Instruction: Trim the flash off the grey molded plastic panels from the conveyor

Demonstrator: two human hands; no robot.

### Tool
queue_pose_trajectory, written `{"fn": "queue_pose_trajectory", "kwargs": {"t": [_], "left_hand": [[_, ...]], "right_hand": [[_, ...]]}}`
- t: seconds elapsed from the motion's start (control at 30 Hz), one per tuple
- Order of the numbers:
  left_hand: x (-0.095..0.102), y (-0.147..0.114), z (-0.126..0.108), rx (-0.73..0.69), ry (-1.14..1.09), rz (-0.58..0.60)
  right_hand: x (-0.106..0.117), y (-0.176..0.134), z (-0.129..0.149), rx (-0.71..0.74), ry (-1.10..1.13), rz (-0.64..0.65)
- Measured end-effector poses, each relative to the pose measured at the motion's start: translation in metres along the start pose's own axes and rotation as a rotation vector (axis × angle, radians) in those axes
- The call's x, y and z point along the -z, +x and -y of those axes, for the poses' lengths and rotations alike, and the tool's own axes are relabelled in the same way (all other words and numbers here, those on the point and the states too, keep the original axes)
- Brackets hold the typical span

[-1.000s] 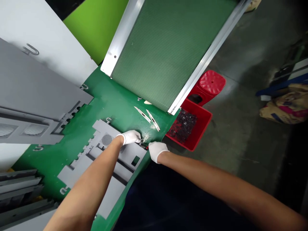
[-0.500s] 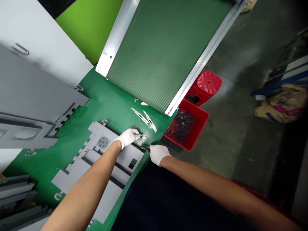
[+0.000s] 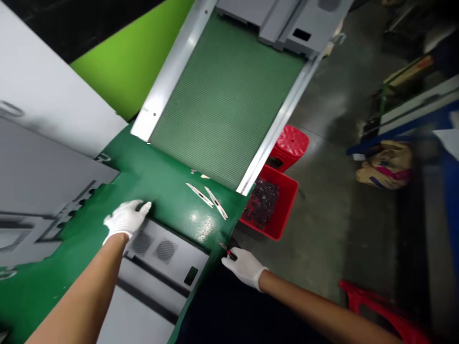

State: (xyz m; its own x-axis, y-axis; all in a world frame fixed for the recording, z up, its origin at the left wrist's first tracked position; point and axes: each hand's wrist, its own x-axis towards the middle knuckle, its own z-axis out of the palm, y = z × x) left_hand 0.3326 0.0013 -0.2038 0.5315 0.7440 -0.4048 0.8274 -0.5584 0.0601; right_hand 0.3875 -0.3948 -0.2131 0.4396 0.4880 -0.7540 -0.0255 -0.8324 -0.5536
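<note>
Two gloved hands work near the edge of a green desk (image 3: 158, 191). The right hand (image 3: 244, 267) has its fingers closed round a small red-and-black tool (image 3: 232, 256), its tip pointing toward the desk. The left hand (image 3: 125, 220) is at the far left corner of a grey panel (image 3: 181, 258), thumb and fingers somewhat parted; whether they grip the edge, I cannot tell. The panel lies along the desk's near side, its grilles and cutout facing up.

To handle it well, I would take the panel by its rim, press evenly, and keep the tool's tip off that smooth face, which could scratch. Pale crumbs (image 3: 205, 229) on the desk might mark it too if they got underneath.

Just beyond lie two slender pale pieces (image 3: 216, 203), close together. A ribbed green conveyor (image 3: 215, 105) meets the desk, with a grey part (image 3: 276, 19) farther up it. Right of that stand a red bin (image 3: 287, 205) holding dark scraps (image 3: 263, 203) and a red stool (image 3: 292, 141). Another grey panel leans at left (image 3: 46, 177); the far right is blurred.
</note>
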Motion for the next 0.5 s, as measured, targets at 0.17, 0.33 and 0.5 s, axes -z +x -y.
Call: {"fn": "queue_pose_trajectory", "kwargs": {"t": [0.17, 0.33, 0.5], "left_hand": [[-0.006, 0.021, 0.041, -0.074, -0.098, 0.252], [-0.013, 0.036, 0.039, 0.094, -0.118, 0.313], [-0.021, 0.037, 0.056, 0.036, -0.254, 0.317]], "right_hand": [[-0.008, 0.032, 0.05, 0.177, -0.147, 0.08], [-0.033, 0.092, 0.126, 0.277, -0.304, 0.138], [-0.065, 0.143, 0.18, 0.26, -0.416, 0.217]]}}
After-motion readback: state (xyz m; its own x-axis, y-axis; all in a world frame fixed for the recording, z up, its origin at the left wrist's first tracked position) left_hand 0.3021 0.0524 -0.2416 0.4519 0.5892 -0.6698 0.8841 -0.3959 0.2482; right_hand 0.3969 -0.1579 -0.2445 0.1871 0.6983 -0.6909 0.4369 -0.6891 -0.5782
